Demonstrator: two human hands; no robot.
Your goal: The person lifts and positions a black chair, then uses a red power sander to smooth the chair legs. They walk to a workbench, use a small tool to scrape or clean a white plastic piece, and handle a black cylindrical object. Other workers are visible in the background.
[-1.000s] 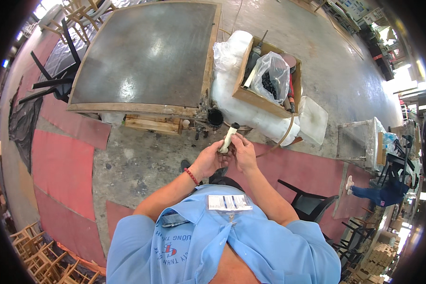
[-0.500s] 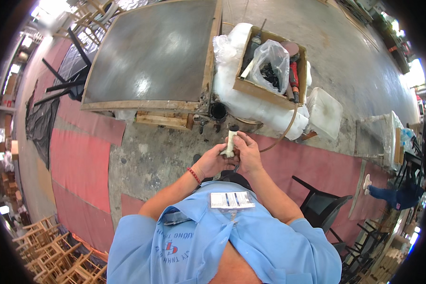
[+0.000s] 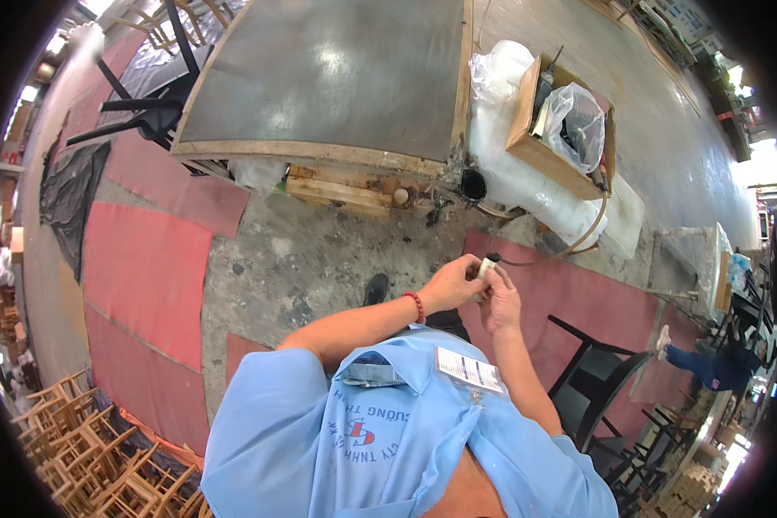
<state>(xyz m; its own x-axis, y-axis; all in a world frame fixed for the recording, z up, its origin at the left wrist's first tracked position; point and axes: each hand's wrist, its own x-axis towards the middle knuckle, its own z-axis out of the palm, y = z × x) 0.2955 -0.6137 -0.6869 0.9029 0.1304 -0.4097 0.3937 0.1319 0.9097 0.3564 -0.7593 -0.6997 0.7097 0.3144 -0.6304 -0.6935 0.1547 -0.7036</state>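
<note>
In front of my waist, both hands meet around a short whitish cylinder (image 3: 487, 268) with a dark end pointing away from me. My left hand (image 3: 451, 285), with a red bead bracelet above it, has its fingertips closed on the cylinder's left side. My right hand (image 3: 500, 304) grips it from below and the right, with thumb and fingers bent around it. The fingers cover most of the cylinder, so its lower end is hidden.
A large dark-topped table (image 3: 337, 78) stands ahead. To its right, a cardboard box (image 3: 520, 129) of tools rests on white wrapped material (image 3: 527, 192), with a brown hose (image 3: 597, 223) hanging down. Black chairs (image 3: 603, 380) are at right, red mats (image 3: 138, 276) at left.
My hands have shifted right with the cylinder, and the fingers now cover more of it. The view has turned, so the table and box appear farther right.
</note>
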